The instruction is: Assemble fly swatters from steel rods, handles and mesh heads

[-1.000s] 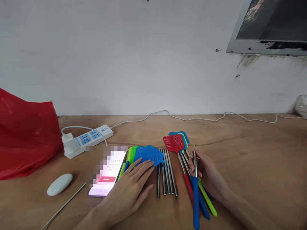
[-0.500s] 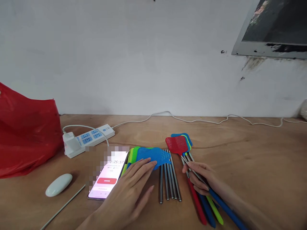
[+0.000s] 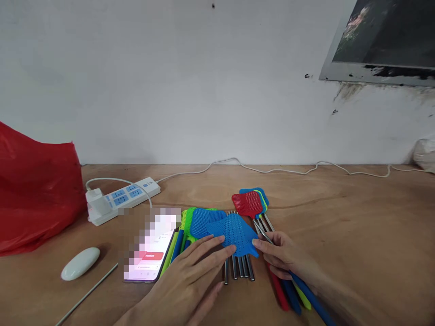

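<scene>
A loose blue fly swatter head (image 3: 238, 231) lies over the row of metal rods, its narrow neck towards the right. My left hand (image 3: 200, 271) rests extended fingertips on its near edge, thumb apart. My right hand (image 3: 288, 256) grips a fly swatter handle (image 3: 307, 287), a blue grip with a thin metal rod, and its fingertips touch the blue head's neck. Under that hand lie assembled fly swatters, a red one (image 3: 248, 203) on top. More blue and green heads (image 3: 205, 222) are stacked at the left. Several metal rods (image 3: 241, 267) show below the loose head.
A lit phone (image 3: 149, 258) lies left of the heads, beside green and blue grips (image 3: 176, 246). Further left are a white power strip (image 3: 125, 197), a white oval object (image 3: 80, 263), and a red bag (image 3: 37, 190). A white cable (image 3: 272, 171) runs along the wall.
The blue head has shifted right and nearer, from the stack to my right hand's fingertips. My left hand has moved right with it. The view has shifted slightly.
</scene>
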Demonstrator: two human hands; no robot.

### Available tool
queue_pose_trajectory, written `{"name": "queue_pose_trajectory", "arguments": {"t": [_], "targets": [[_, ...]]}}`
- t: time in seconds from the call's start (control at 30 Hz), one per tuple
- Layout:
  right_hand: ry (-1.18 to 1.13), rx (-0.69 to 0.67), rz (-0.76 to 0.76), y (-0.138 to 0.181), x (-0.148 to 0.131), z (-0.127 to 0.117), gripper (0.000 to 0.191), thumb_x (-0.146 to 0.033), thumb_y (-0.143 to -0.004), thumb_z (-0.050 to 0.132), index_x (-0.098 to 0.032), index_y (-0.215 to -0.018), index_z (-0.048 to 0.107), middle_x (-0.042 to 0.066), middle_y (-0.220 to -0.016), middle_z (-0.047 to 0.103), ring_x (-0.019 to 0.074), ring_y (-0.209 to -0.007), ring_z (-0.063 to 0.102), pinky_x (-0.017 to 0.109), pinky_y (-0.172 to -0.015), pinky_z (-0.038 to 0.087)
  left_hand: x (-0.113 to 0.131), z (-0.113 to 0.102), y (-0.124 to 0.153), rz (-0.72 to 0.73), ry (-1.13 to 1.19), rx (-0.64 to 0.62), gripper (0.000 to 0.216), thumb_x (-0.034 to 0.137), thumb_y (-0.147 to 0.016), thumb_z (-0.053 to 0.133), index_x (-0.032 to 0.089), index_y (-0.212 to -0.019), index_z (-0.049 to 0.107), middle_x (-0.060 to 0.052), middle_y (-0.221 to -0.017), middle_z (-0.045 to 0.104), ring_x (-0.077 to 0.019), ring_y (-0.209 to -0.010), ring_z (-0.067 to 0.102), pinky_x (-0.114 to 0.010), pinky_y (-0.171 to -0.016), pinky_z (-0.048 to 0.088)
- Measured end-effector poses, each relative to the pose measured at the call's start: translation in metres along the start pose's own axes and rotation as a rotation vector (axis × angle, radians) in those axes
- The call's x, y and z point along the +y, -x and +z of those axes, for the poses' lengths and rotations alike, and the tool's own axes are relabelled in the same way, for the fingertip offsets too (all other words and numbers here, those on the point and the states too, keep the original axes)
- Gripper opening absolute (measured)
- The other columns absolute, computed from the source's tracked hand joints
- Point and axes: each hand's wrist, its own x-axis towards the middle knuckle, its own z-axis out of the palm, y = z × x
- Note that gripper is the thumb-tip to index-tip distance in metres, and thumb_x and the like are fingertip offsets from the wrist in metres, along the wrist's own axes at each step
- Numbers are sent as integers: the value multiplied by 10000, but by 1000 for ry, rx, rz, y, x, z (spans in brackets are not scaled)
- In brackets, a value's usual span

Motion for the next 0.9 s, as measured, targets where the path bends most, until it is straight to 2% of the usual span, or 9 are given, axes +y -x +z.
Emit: {"name": "queue_pose_trajectory", "arguments": {"t": [0.1, 0.17, 0.27, 0.37, 0.47, 0.57, 0.63, 0.73, 0.9], "targets": [[-35, 55, 8, 5, -5, 3, 538, -519, -591, 901, -226, -765, 486, -187, -375, 291, 19, -343, 115, 143, -298, 163, 2, 1, 3, 85, 35, -6, 593, 81, -937, 507, 187, -1504, 370, -70, -1434, 594, -253, -1408, 434, -426, -1194, 369], [-35, 50, 3, 7, -7, 2, 533, -523, -606, 892, -229, -748, 472, -181, -383, 294, 19, -347, 114, 148, -300, 153, 3, 2, 6, 88, 87, 90, 576, 50, -922, 496, 219, -1468, 419, -71, -1397, 613, -257, -1370, 471, -444, -1176, 386], [21, 5, -12, 9, -5, -1, 489, -551, -691, 840, -225, -752, 481, -174, -383, 295, 20, -339, 127, 158, -310, 167, 0, 1, 6, -154, 231, 333, 437, 75, -945, 477, 284, -1324, 535, -80, -1310, 620, -266, -1236, 564, -439, -1023, 509], [104, -64, -9, 8, 1, -7, 467, -585, -738, 797, -221, -792, 511, -169, -371, 306, 29, -317, 166, 172, -312, 187, -6, 0, 0, -476, 572, 426, 247, 259, -997, 524, 271, -1239, 571, -76, -1134, 650, -218, -940, 646, -347, -771, 588], [145, -104, 0, 7, 7, -9, 459, -603, -752, 778, -217, -811, 537, -167, -371, 308, 33, -304, 186, 175, -309, 199, -11, 5, -7, -637, 970, 334, 348, 416, -948, 624, 259, -1256, 590, -23, -931, 645, -178, -792, 629, -290, -648, 585], [140, -120, 7, 4, 10, -8, 459, -617, -753, 767, -209, -797, 560, -158, -369, 321, 34, -293, 199, 174, -305, 199, -11, 15, -9, -761, 1266, 197, 530, 485, -844, 740, 233, -1282, 578, 26, -776, 576, -144, -612, 591, -220, -420, 523], [104, -98, -23, 3, 9, -5, 486, -671, -785, 696, -198, -781, 583, -141, -351, 331, 43, -273, 209, 182, -292, 188, -12, 20, -6, -819, 1329, 198, 587, 508, -800, 776, 209, -1269, 585, 23, -765, 595, -137, -557, 595, -201, -360, 492], [42, -72, -75, 4, 4, -3, 559, -711, -868, 535, -165, -814, 645, -122, -332, 330, 54, -258, 190, 189, -287, 182, -20, 23, -2, -915, 1327, 323, 604, 524, -778, 790, 193, -1242, 593, -5, -839, 655, -115, -483, 599, -190, -318, 459], [69, -207, 39, 16, -4, 2, 514, -639, -909, 493, -163, -878, 683, -103, -374, 388, 60, -288, 215, 177, -308, 208, -31, 15, -4, -1046, 1353, 470, 642, 500, -722, 832, 154, -1204, 585, 45, -689, 615, -92, -391, 539, -162, -266, 377]]}}
